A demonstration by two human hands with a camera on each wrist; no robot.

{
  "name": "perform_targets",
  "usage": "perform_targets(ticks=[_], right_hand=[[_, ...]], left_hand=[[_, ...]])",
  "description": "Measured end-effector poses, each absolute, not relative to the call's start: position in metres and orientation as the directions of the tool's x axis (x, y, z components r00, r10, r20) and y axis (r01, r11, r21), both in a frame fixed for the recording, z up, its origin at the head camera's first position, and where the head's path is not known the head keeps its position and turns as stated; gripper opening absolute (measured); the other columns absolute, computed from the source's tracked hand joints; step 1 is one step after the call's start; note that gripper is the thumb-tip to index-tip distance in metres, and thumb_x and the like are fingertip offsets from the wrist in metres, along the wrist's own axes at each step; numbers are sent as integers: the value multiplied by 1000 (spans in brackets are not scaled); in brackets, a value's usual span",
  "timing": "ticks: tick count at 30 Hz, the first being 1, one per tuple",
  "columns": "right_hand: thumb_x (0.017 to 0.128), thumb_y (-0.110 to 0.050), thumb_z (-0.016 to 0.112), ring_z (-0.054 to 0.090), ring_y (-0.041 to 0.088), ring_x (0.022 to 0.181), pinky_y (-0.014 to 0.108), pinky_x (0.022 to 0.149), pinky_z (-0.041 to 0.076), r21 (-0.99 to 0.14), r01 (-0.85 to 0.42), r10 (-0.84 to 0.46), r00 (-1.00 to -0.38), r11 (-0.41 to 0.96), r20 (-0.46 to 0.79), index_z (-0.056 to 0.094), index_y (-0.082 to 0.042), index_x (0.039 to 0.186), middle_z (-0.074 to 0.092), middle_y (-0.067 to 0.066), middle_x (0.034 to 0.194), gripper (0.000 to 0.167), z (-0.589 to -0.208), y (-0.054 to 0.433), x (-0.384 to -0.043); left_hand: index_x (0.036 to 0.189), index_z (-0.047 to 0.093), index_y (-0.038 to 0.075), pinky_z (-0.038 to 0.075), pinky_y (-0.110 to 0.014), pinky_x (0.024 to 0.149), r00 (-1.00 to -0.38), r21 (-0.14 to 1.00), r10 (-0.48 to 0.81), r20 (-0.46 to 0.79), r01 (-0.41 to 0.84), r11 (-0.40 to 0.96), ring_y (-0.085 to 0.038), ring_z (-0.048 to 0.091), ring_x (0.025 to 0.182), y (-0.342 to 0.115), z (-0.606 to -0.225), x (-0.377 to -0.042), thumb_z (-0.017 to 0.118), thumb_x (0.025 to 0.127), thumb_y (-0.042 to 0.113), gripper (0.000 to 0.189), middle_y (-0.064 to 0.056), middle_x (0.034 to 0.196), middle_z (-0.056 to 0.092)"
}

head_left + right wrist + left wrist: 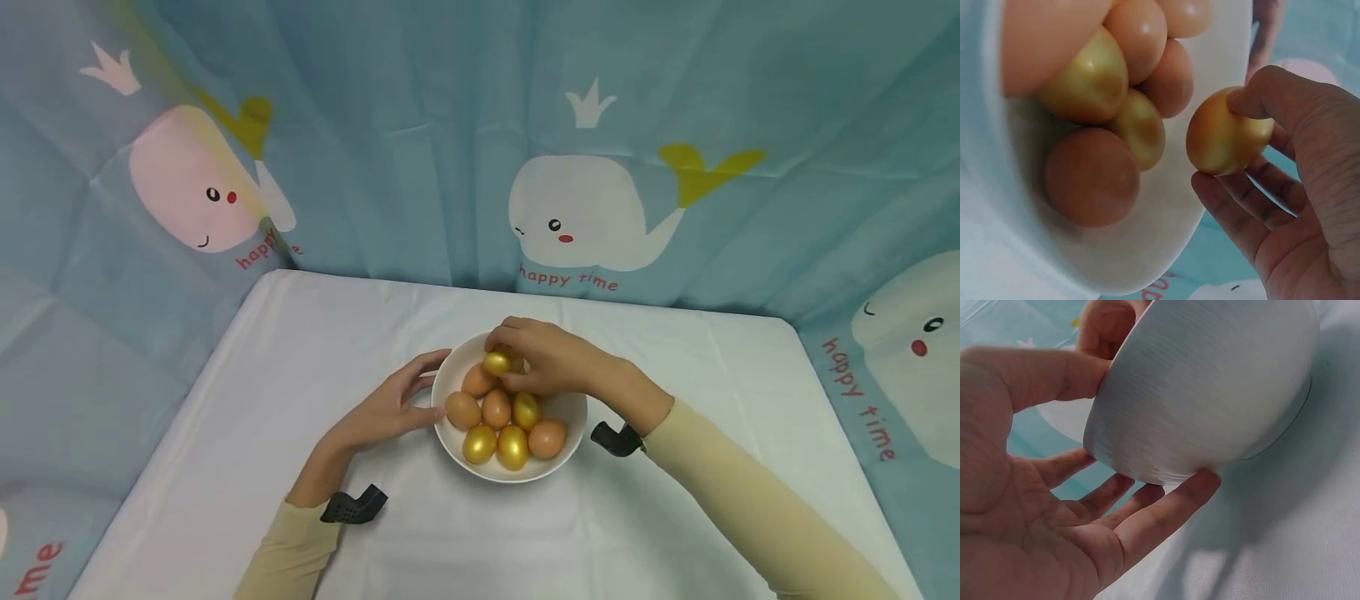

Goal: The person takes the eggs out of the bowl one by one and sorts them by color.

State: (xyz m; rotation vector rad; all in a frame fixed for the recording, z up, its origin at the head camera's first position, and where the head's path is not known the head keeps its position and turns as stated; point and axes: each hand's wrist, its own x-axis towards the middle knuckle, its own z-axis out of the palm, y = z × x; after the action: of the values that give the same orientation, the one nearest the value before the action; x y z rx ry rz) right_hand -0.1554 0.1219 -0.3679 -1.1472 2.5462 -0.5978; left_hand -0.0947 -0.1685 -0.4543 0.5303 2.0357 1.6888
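A white bowl (572,427) holds several eggs, some brown (462,410) and some shiny gold (513,447). My left hand (390,407) steadies the bowl from the left. In the left wrist view its thumb is at the rim and the fingers (1166,519) spread along the outer wall (1210,387). My right hand (553,357) pinches a gold egg (1219,134) between thumb and fingers, over the far side of the bowl. In the right wrist view this egg appears apart from the others, with a brown egg (1092,177) low in the bowl.
The bowl stands on a table with a white cloth (675,517). Behind and beside the table hangs a blue curtain (420,192) printed with whales. A black wrist mount (356,505) juts from the left sleeve, another (617,439) from the right, close to the bowl.
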Motion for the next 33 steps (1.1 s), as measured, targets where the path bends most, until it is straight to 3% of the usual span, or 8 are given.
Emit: perform_targets(ticks=[7,16,26,29,33], right_hand=[[92,-15,77,65,15,107,37,94,59,-583,-573,-700,-714,576,11,67,-14,127,68,0,119,36,-373,146,-144],[93,-9,78,69,16,112,32,94,62,-745,-475,-560,-812,469,165,66,-12,128,71,1,124,37,-375,186,-130],[96,-16,79,68,14,114,21,92,60,-812,-335,-356,-919,477,169,66,-13,133,71,5,129,39,-399,217,-121],[96,-15,78,68,19,115,23,91,61,-799,-313,-301,-938,514,173,64,-11,133,70,8,129,40,-414,223,-117],[96,-16,79,69,25,115,36,90,64,-755,-295,-226,-954,586,198,63,-8,133,70,11,128,41,-430,227,-111]], left_hand=[[166,29,20,57,-30,106,-821,986,565,-80,19,168,-44,38,156,-171,-457,-94,71,98,8,81,-10,173,28],[165,29,19,58,-30,103,-819,989,571,-66,22,147,-46,38,155,-171,-459,-95,71,98,7,81,-12,173,28],[164,31,23,59,-31,103,-826,989,557,-82,3,151,-44,37,156,-166,-458,-96,72,97,10,80,-10,172,29],[164,30,21,59,-31,102,-826,988,558,-80,9,155,-46,38,155,-166,-457,-94,73,97,10,80,-11,172,28],[164,30,20,60,-31,101,-823,989,563,-79,7,149,-47,38,154,-167,-456,-91,73,97,8,80,-13,172,28]])
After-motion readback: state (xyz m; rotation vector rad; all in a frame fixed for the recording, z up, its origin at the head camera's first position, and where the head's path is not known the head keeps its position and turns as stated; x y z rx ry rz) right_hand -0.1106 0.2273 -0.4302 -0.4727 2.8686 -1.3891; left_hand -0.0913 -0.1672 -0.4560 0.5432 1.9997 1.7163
